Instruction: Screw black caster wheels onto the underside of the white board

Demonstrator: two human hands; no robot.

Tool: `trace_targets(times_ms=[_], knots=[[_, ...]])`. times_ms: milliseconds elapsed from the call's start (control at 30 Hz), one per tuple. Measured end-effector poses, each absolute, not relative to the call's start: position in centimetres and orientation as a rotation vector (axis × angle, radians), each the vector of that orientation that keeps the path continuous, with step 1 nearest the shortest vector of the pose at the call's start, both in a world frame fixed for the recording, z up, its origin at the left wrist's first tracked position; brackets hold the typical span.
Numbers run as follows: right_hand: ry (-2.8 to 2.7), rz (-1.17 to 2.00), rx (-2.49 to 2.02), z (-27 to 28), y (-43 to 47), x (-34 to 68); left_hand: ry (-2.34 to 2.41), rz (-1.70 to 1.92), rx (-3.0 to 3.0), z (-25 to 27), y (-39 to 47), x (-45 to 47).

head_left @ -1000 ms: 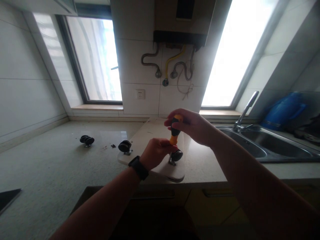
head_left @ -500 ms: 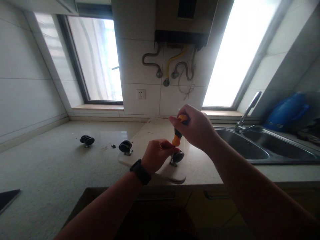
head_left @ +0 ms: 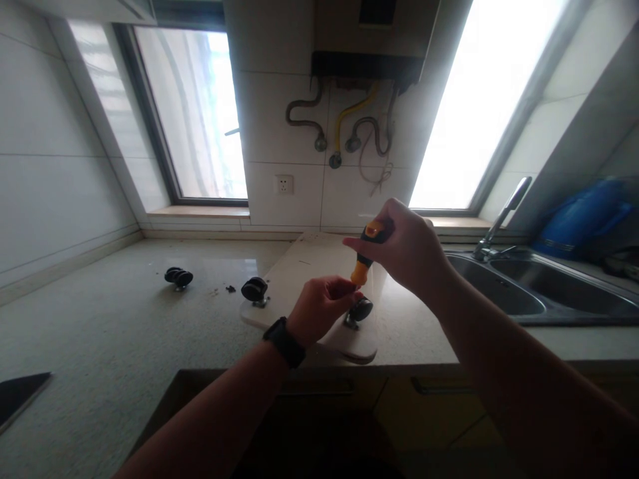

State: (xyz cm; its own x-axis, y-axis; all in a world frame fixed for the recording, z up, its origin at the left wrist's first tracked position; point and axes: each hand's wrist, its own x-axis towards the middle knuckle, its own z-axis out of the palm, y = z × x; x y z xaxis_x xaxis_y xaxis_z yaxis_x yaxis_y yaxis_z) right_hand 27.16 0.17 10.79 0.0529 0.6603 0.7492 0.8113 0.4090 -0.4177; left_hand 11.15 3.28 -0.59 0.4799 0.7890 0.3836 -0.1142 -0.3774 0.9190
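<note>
My right hand (head_left: 412, 243) is wrapped round the handle of a yellow-and-black screwdriver (head_left: 363, 256), which leans with its lower end down and to the left. Just beneath that end, the fingers of my left hand (head_left: 322, 306) are pinched together; what sits between them is too small to make out. Close by my left fingertips a dark caster wheel (head_left: 360, 309) stands on its metal mount on a pale board (head_left: 294, 266). Another caster (head_left: 254, 291) stands at the board's left corner. A black watch is on my left wrist.
A loose caster (head_left: 178, 277) lies on the speckled counter (head_left: 114, 326) at left, with small dark bits (head_left: 230, 289) near the board. To the right are a double sink (head_left: 504, 286), a faucet (head_left: 502, 219) and a blue jug (head_left: 582, 216). The counter's front edge runs below the board.
The screwdriver leans more to the right at its top, as my right hand has shifted slightly right and up. My left hand keeps its pinch. The whole view has shifted a little.
</note>
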Motion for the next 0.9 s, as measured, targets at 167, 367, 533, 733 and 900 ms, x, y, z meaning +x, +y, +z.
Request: trace_targets(times_ms=[167, 367, 533, 733, 900], knots=[[-1.773, -0.143, -1.352, 10.8, 0.0, 26.9, 0.579, 1.111, 1.67, -0.8, 3.5, 11.3], [-1.931, 0.328, -1.174, 10.5, -0.2, 27.6, 0.565, 1.086, 1.705, -1.2, 4.0, 10.8], [-1.929, 0.425, -1.159, 10.9, -0.6, 27.3, 0.517, 1.053, 1.66, -1.7, 4.2, 10.5], [-1.935, 0.315, -1.247, 11.3, -1.1, 26.4, 0.56, 1.083, 1.729, -1.5, 3.9, 10.3], [-1.82, 0.037, -1.35, 11.1, -1.3, 25.9, 0.567, 1.1, 1.707, -1.2, 3.8, 10.5]])
